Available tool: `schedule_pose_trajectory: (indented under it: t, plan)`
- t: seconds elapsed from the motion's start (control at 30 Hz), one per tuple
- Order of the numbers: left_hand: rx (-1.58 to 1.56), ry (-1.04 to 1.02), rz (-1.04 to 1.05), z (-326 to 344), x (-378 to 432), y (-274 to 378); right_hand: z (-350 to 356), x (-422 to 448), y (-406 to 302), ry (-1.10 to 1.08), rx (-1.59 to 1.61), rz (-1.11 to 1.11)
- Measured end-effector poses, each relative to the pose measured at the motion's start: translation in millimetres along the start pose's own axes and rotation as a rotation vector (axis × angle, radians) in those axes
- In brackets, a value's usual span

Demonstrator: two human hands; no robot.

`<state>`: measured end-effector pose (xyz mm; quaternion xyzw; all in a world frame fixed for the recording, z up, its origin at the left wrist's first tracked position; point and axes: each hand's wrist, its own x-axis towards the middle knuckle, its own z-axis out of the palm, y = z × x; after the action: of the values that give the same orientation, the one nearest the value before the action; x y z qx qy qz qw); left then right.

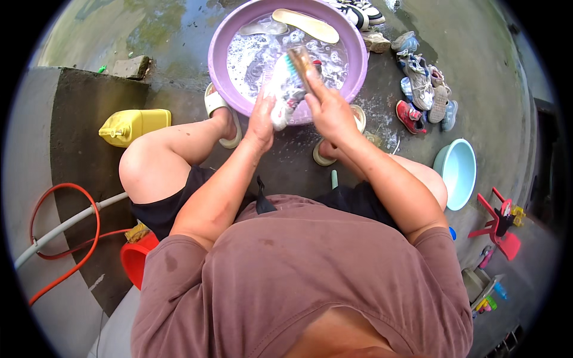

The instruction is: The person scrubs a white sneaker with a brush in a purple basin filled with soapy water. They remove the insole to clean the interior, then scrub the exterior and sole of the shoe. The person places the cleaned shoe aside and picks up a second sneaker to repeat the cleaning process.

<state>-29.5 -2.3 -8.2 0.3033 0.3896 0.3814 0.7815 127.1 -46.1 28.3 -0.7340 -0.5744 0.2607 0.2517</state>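
A foamy white shoe (281, 109) is held over the near rim of a purple plastic basin (219, 78). My left hand (264, 116) grips it from the left side. In my right hand (329, 109) is a wooden-backed scrub brush (301, 65), its teal bristles against the shoe's upper. Suds and motion blur hide much of the shoe. Sudsy water (246, 56) fills the basin. A cream insole (306, 25) leans at its far side, beside a greyish insole (263, 27) partly in the water.
Several shoes (421, 85) lie on the wet concrete to the right, with black-and-white sneakers (358, 15) behind the basin. A light-blue basin (461, 174) and a red plastic chair (497, 223) stand right. Leftward are a yellow jug (138, 127), an orange hose (96, 223) and a red bucket (134, 262).
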Motion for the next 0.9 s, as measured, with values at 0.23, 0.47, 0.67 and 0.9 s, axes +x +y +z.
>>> schedule_pose_trajectory:
  t: [0.23,0.47,0.67,0.9]
  plan:
    - [0.216,-0.029,0.042,-15,1,-11,-11,15,-4,-0.128,-0.071,0.084]
    - [0.237,-0.029,0.021,-16,2,-18,11,-13,-8,-0.163,0.116,-0.024]
    - [0.611,-0.112,0.177,-14,-2,-32,-5,35,31,-0.088,0.201,0.292]
    - [0.312,0.063,0.014,-31,6,-22,10,-15,-16,-0.308,0.217,0.153]
